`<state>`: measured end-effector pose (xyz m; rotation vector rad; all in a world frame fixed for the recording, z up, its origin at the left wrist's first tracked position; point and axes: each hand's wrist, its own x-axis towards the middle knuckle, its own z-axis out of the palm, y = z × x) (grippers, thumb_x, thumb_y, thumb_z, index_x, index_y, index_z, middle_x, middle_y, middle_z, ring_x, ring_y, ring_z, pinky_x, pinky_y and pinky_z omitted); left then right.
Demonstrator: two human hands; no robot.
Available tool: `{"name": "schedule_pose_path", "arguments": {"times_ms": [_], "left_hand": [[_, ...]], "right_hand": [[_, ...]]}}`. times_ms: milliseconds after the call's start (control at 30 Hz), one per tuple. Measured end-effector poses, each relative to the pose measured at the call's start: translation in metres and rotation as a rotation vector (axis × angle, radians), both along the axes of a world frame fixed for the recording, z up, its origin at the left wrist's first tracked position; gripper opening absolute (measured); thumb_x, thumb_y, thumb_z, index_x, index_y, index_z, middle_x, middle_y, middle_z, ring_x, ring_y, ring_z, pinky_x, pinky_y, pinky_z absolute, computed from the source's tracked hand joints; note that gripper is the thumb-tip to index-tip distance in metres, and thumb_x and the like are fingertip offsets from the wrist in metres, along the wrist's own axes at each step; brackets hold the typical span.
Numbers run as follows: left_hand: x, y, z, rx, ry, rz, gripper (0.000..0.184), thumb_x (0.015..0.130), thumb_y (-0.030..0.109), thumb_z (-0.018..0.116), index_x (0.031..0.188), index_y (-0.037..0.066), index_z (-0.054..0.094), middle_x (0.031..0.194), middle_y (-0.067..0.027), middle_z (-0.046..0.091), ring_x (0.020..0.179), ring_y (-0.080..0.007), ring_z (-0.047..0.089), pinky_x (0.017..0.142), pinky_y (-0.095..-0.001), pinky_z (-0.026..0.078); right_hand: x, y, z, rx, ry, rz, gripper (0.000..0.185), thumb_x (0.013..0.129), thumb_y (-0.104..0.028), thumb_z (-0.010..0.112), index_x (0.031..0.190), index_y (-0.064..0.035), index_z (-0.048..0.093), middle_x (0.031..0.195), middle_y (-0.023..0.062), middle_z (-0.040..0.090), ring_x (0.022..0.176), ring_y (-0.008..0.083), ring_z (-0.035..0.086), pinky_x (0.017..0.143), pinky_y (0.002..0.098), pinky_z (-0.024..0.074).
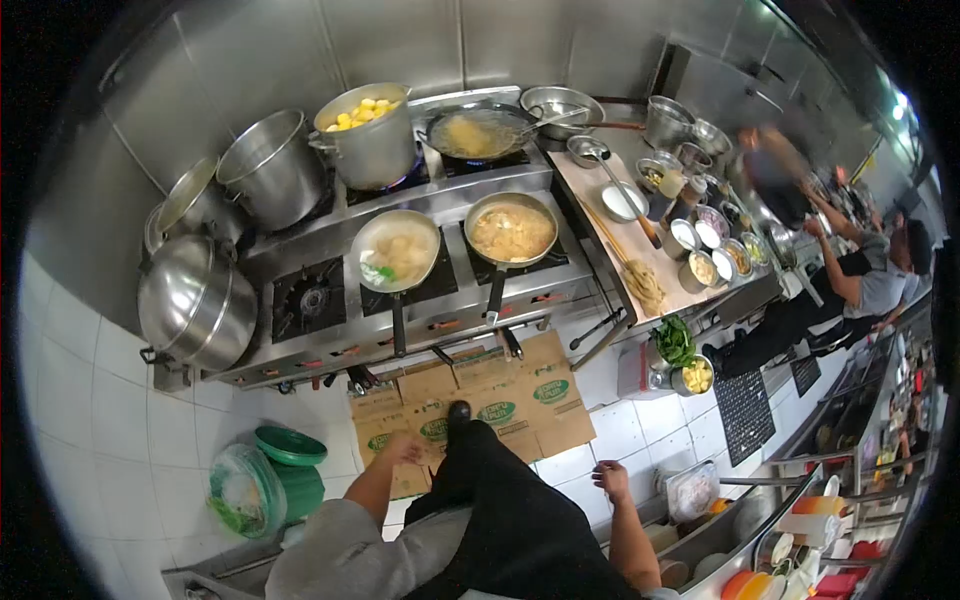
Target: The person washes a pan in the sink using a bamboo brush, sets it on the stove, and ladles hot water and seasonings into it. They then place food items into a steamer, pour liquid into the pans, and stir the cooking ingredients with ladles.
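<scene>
My left hand [403,448] hangs low in front of the stove, over the cardboard on the floor; its fingers are blurred. Lower right, my right hand [612,481] is held out above the floor tiles, fingers loosely bent and apart, holding nothing. Both hands are away from the pans. On the front burners are a frying pan [395,250] with pale food and a bit of green, and a second pan [512,232] with orange-brown sauce. Behind them stand a pot [375,145] heaped with yellow chunks and a wok [478,132] with food in liquid.
Flat cardboard [540,395] covers the floor before the stove. A green bin [298,490] is at left. A side counter [590,185] holds bowls, bottles and ladles. Greens [673,342] stand low beside it. Another person [870,270] works at the right. Large steel pots [275,170] stand left.
</scene>
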<state>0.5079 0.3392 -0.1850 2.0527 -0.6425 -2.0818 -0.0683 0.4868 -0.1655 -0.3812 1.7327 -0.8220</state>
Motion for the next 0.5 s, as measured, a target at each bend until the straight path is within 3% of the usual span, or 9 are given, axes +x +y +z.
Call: {"name": "schedule_pose_path", "arguments": {"times_ms": [133, 200, 233, 267, 333, 400, 433, 467, 500], "left_hand": [[0.064, -0.057, -0.058, -0.306, 0.283, 0.565, 0.078, 0.094, 0.069, 0.047, 0.127, -0.002, 0.055, 0.111, -0.0218, 0.066, 0.083, -0.0298, 0.068, 0.075, -0.0456, 0.056], [0.049, -0.102, 0.017, -0.35, 0.17, 0.662, 0.081, 0.093, 0.071, 0.048, 0.131, 0.0, 0.051, 0.113, -0.0221, 0.065, 0.09, -0.0301, 0.068, 0.081, -0.0452, 0.054], [0.044, -0.126, 0.034, -0.387, 0.148, 0.674, 0.081, 0.092, 0.072, 0.049, 0.132, 0.001, 0.05, 0.112, -0.0216, 0.066, 0.089, -0.0306, 0.068, 0.081, -0.0451, 0.054], [0.039, -0.148, 0.045, -0.423, 0.127, 0.685, 0.08, 0.092, 0.072, 0.05, 0.132, 0.002, 0.05, 0.111, -0.021, 0.066, 0.088, -0.0312, 0.068, 0.081, -0.045, 0.054], [0.025, -0.194, 0.058, -0.473, 0.043, 0.66, 0.072, 0.091, 0.07, 0.052, 0.123, 0.005, 0.052, 0.094, -0.0143, 0.067, 0.069, -0.0315, 0.067, 0.071, -0.0427, 0.056], [0.026, -0.227, 0.051, -0.486, 0.215, 0.395, 0.064, 0.097, 0.06, 0.052, 0.125, 0.003, 0.049, 0.089, -0.0125, 0.064, 0.064, -0.0263, 0.063, 0.064, -0.0408, 0.057], [0.023, -0.243, 0.049, -0.489, 0.303, 0.237, 0.059, 0.099, 0.055, 0.052, 0.125, 0.001, 0.048, 0.087, -0.0116, 0.062, 0.062, -0.0237, 0.061, 0.061, -0.0398, 0.057], [0.013, -0.246, 0.063, -0.452, 0.312, 0.275, 0.05, 0.1, 0.05, 0.053, 0.121, 0.004, 0.048, 0.081, -0.0098, 0.06, 0.06, -0.0232, 0.061, 0.057, -0.0397, 0.056], [0.0, -0.238, 0.085, -0.416, 0.325, 0.305, 0.041, 0.101, 0.045, 0.054, 0.116, 0.007, 0.048, 0.076, -0.0081, 0.058, 0.058, -0.0228, 0.061, 0.052, -0.0395, 0.055]], "right_hand": [[0.048, 0.02, 0.019, 0.058, 0.06, 0.32, 0.025, 0.094, -0.021, 0.061, 0.105, 0.0005, 0.068, 0.092, 0.0136, 0.071, 0.079, 0.0249, 0.071, 0.062, 0.0361, 0.0568], [0.062, 0.022, 0.035, 0.091, 0.284, 0.619, 0.025, 0.093, -0.023, 0.061, 0.103, -0.0014, 0.071, 0.091, 0.0125, 0.072, 0.074, 0.0239, 0.07, 0.063, 0.0337, 0.0568], [0.06, 0.035, 0.019, 0.143, 0.425, 0.772, 0.028, 0.093, -0.026, 0.062, 0.103, -0.0023, 0.071, 0.092, 0.0119, 0.073, 0.076, 0.0247, 0.07, 0.067, 0.0342, 0.0575], [0.04, 0.055, -0.026, -0.004, 0.515, 1.023, 0.034, 0.093, -0.035, 0.06, 0.106, -0.0066, 0.072, 0.099, 0.0108, 0.073, 0.087, 0.0271, 0.069, 0.078, 0.0378, 0.0563], [0.017, 0.08, -0.099, 0.131, 0.284, 0.889, 0.031, 0.094, -0.032, 0.057, 0.105, -0.0075, 0.072, 0.103, 0.0104, 0.072, 0.089, 0.0268, 0.068, 0.074, 0.0423, 0.056], [0.001, 0.09, -0.168, 0.305, -0.26, 0.401, 0.028, 0.095, -0.028, 0.054, 0.104, -0.0084, 0.071, 0.107, 0.01, 0.071, 0.091, 0.0265, 0.068, 0.07, 0.0468, 0.0557], [0.008, 0.084, -0.172, 0.379, -0.575, 0.131, 0.027, 0.095, -0.027, 0.053, 0.103, -0.0089, 0.071, 0.108, 0.0098, 0.071, 0.092, 0.0263, 0.068, 0.069, 0.049, 0.0555], [0.007, 0.069, -0.151, 0.249, -0.246, 0.452, 0.024, 0.092, -0.02, 0.055, 0.102, -0.0058, 0.072, 0.098, 0.0108, 0.072, 0.08, 0.0231, 0.067, 0.059, 0.0427, 0.0538], [0.034, 0.028, -0.048, 0.165, 0.154, 0.73, 0.022, 0.09, -0.014, 0.058, 0.1, -0.0028, 0.073, 0.088, 0.0119, 0.073, 0.067, 0.0198, 0.067, 0.05, 0.0365, 0.052]]}}
